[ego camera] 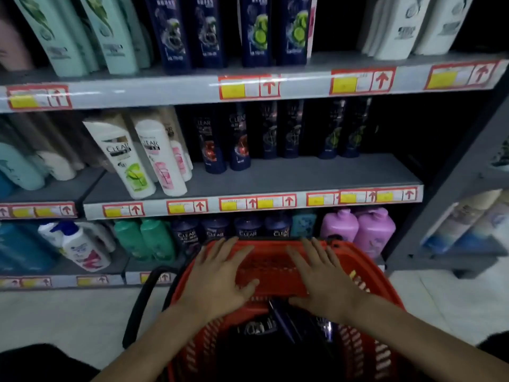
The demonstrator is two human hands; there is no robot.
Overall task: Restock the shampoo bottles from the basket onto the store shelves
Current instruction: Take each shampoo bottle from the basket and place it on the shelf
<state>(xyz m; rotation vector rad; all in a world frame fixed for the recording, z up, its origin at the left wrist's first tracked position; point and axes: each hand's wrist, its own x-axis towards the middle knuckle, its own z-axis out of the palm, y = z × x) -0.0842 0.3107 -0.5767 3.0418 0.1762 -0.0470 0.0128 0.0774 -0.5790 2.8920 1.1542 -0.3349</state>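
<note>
The left hand and right hand are spread flat, fingers straight, over the far wall of the red basket, holding nothing and probably poised to reach in. The dark shampoo bottles lie in the basket near the wrists, and the middle shelf has bare room on its right for them

Both hands, left hand and right hand, hover flat over the red basket. Dark bottles lie inside it, below the shelves
</note>
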